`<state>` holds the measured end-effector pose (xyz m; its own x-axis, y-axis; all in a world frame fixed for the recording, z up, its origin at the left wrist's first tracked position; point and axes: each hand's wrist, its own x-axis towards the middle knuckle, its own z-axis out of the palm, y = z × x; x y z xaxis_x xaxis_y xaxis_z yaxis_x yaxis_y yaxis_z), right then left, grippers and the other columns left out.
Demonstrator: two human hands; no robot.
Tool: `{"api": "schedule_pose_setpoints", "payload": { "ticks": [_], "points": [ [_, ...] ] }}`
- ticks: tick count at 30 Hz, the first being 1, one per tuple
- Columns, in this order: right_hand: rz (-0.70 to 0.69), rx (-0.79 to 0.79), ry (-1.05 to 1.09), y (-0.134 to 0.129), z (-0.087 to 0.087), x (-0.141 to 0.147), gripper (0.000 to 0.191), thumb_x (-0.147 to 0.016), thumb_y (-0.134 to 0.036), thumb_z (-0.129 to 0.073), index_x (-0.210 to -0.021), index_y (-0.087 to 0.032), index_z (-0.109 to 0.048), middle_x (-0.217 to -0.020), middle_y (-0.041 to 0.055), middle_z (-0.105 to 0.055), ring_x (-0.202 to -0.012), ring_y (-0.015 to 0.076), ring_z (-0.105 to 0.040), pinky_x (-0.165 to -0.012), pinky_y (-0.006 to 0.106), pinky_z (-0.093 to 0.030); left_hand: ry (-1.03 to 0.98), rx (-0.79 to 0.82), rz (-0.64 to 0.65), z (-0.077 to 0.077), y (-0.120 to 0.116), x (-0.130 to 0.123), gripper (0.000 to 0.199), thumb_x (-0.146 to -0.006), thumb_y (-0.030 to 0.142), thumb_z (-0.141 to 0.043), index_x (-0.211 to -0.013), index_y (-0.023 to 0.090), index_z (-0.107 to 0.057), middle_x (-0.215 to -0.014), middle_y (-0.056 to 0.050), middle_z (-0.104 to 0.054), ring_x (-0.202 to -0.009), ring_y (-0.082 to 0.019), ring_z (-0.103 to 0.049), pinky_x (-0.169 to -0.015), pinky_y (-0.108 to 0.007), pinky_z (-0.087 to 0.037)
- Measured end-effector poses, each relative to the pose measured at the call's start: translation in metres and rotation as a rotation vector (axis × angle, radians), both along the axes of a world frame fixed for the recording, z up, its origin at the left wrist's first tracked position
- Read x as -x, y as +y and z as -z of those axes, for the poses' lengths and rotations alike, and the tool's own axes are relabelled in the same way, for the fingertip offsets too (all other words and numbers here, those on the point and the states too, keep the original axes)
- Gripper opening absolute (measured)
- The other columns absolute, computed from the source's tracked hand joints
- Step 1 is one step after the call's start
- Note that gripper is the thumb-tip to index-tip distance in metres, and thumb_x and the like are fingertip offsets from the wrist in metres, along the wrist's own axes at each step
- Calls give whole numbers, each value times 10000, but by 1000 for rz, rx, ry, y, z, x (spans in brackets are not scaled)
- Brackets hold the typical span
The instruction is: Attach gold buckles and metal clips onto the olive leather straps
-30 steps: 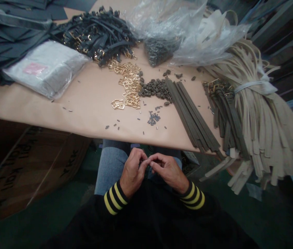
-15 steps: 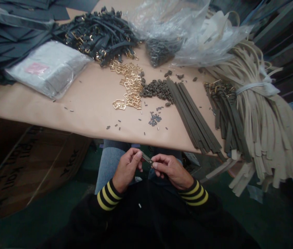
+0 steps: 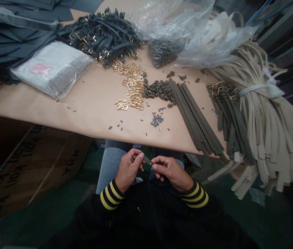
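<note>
Lower centre of the frame: I see the left hand (image 3: 128, 170) and right hand (image 3: 171, 172) in narrow pinches on a short dark strip (image 3: 148, 160). Fingertip pressure from both sides best steadies so small a piece.

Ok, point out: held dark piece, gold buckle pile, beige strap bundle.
held dark piece (image 3: 148, 160), head view, its middle.
gold buckle pile (image 3: 133, 83), head view, pile centre.
beige strap bundle (image 3: 263, 121), head view, lower straps.
</note>
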<state>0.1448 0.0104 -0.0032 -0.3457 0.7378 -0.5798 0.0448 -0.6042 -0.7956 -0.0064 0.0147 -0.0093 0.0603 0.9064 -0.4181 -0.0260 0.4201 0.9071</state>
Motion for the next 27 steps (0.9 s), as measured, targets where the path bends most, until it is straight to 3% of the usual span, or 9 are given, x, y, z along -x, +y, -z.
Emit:
{"api": "schedule_pose_setpoints", "payload": {
  "ticks": [4,7,10,13,16,20,23,27],
  "points": [
    [-24,-22,-50,1,-3,0,251,-666,-342,-587,-771,-121,-530,-458,-61,-473,-394,45,-408,-366,145,-311,-49,25,21,0,-1,0,201,-722,327,-529,-711,132,-482,-537,46,-519,-421,-53,-460,-441,-179,-384],
    [-65,-60,-56,3,-7,-1,280,-679,-388,-578,-756,-123,-526,-456,-66,-442,-380,38,-377,-346,144,-273,-244,156,58,-2,-1,-1,251,-701,371,-553,-688,139,-458,-514,50,-505,-400,-47,-434,-426,-180,-389],
    [-142,-102,28,6,-11,-4,290,-691,-416,-569,-726,-136,-504,-456,-69,-424,-365,36,-361,-340,149,-256,-464,329,111,-3,0,-2,308,-655,405,-597,-656,145,-430,-473,59,-475,-372,-37,-396,-399,-177,-381],
    [-201,-152,112,13,-18,-10,290,-701,-421,-562,-695,-140,-489,-477,-61,-432,-366,32,-362,-354,155,-254,-463,343,171,-7,6,-3,331,-640,426,-605,-660,142,-436,-462,60,-466,-365,-37,-386,-389,-174,-371],
    [-166,-186,68,24,-23,-17,282,-703,-418,-560,-706,-145,-486,-473,-60,-438,-371,41,-372,-364,159,-268,-239,152,161,-17,20,-3,298,-666,410,-580,-690,139,-458,-504,55,-479,-389,-44,-406,-401,-175,-364],
    [82,-293,-159,41,-23,-23,261,-731,-419,-516,-729,-163,-461,-425,-77,-411,-341,51,-334,-331,155,-254,100,-180,126,-38,50,-3,181,-738,332,-502,-709,155,-480,-539,52,-473,-434,-66,-440,-434,-187,-369],
    [215,-381,-245,50,-19,-23,232,-762,-399,-472,-746,-170,-435,-444,-76,-418,-337,52,-336,-317,151,-265,315,-401,211,-48,79,-9,137,-770,270,-460,-707,161,-513,-589,24,-510,-511,-93,-481,-507,-207,-394],
    [299,-406,-220,55,-15,-20,211,-775,-382,-449,-759,-177,-400,-550,-50,-465,-381,57,-401,-321,151,-327,604,-701,370,-51,123,-34,116,-779,191,-437,-783,157,-547,-738,-35,-561,-671,-137,-520,-636,-245,-413]
  ]
}}
